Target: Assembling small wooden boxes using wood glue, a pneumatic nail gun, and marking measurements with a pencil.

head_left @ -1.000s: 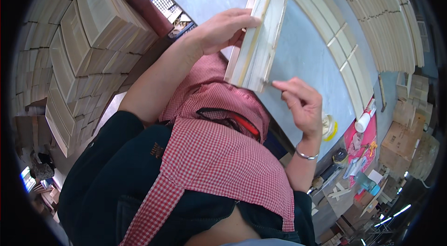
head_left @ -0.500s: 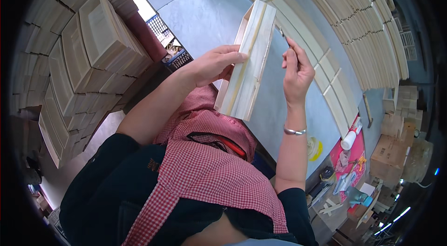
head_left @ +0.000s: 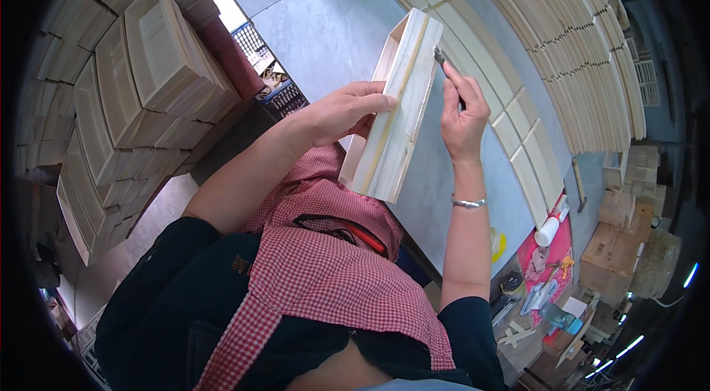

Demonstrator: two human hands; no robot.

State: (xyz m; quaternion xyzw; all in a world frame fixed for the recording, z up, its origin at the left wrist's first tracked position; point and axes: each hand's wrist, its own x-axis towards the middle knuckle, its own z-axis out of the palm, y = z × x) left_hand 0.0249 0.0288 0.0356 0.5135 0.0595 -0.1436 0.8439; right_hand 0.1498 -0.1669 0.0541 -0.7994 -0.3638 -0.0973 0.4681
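Observation:
A long pale wooden box (head_left: pixel 407 106), tilted with its side panel up, is in my left hand (head_left: pixel 351 110). A yellowish strip runs along that panel. My thumb presses on the panel and the fingers go behind the box, partly hidden. In my right hand (head_left: pixel 464 113) is a slim dark tool (head_left: pixel 440 57) with a small tip; its exact kind is too small to make out. The tip lies at the long right edge of the box, near the far end. My right fingers are closed around its handle.
Thin wooden panels (head_left: pixel 503 91) lie in rows on the grey table (head_left: pixel 318 28). Stacked strips (head_left: pixel 547 43) stand at far right, stacked wooden boxes (head_left: pixel 159 51) at left. A white bottle (head_left: pixel 547 231), a yellow tape roll (head_left: pixel 498 244) and a cardboard box (head_left: pixel 612 247) sit to the right.
My right hand has moved slightly left, bringing the tool's tip to the box's edge. The box has shifted a little toward me, still in my left hand.

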